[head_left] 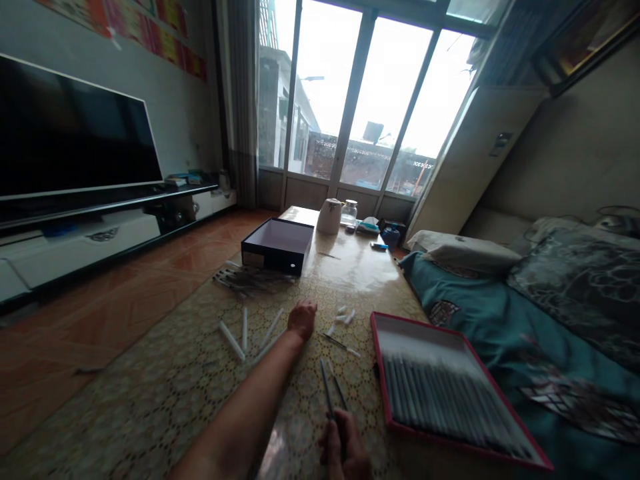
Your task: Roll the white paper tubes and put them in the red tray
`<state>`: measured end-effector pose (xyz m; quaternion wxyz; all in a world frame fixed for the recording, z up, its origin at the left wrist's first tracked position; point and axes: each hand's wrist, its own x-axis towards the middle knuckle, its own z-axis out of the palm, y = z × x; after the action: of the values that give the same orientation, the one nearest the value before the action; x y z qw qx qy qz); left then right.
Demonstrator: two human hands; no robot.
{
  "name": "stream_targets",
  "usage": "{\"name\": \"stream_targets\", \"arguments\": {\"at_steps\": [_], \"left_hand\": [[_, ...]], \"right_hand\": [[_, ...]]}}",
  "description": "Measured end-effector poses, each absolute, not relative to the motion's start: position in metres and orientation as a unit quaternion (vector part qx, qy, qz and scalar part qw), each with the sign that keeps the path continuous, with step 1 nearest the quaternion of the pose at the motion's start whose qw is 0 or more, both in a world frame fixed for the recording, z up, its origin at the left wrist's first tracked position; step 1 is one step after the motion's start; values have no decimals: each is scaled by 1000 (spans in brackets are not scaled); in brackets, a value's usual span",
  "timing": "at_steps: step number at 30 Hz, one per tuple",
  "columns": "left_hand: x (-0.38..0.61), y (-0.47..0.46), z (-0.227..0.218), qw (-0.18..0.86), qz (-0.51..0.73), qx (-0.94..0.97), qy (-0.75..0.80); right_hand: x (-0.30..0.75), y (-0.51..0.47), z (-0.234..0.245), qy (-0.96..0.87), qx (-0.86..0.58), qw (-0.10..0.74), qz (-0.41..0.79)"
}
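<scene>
My right hand [343, 445], near the table's front edge, is closed around two slim dark pen-like sticks [326, 387] whose ends point away from me. My left hand [303, 320] reaches forward low over the patterned tablecloth; its fingers are blurred and partly hidden. Long white tubes [245, 330] lie left of that wrist. To its right are several short white pieces [345, 316] and a thin dark stick with a white end [343, 343]. A red-rimmed box [377, 363] at the right holds a dense row of slim dark pen-like sticks [445, 400].
A dark open box [273, 260] stands farther back, with a loose pile of slim dark sticks [245, 279] before it. A pale kettle [329, 217], a glass jar [350, 212] and a tissue pack [369, 225] stand at the far end. A teal-covered sofa [480, 300] borders the right.
</scene>
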<state>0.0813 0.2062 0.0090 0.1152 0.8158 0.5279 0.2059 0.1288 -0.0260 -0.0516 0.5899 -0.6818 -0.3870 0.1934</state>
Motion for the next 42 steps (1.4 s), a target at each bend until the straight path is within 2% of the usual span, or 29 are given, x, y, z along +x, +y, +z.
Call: {"name": "stream_targets", "arguments": {"at_steps": [9, 17, 22, 29, 35, 36, 38, 42], "left_hand": [[49, 146, 10, 137, 205, 835, 491], [90, 168, 11, 193, 242, 826, 470], [113, 181, 1, 247, 274, 793, 485], [80, 168, 12, 347, 397, 691, 495], [17, 91, 15, 463, 479, 559, 493], [8, 76, 13, 538, 499, 481, 480], [-7, 49, 8, 621, 513, 373, 461], [-23, 17, 1, 651, 534, 310, 442]], "right_hand": [[129, -33, -31, -401, -656, 605, 207], [128, -30, -29, -357, -633, 650, 224], [129, -29, -32, -367, -643, 635, 221], [129, -31, -26, -388, -640, 622, 230], [133, -36, -22, -462, -624, 589, 225], [134, -38, -22, -484, -624, 574, 215], [133, -41, -23, -527, -624, 548, 180], [130, -47, -24, -600, -611, 506, 99]]}}
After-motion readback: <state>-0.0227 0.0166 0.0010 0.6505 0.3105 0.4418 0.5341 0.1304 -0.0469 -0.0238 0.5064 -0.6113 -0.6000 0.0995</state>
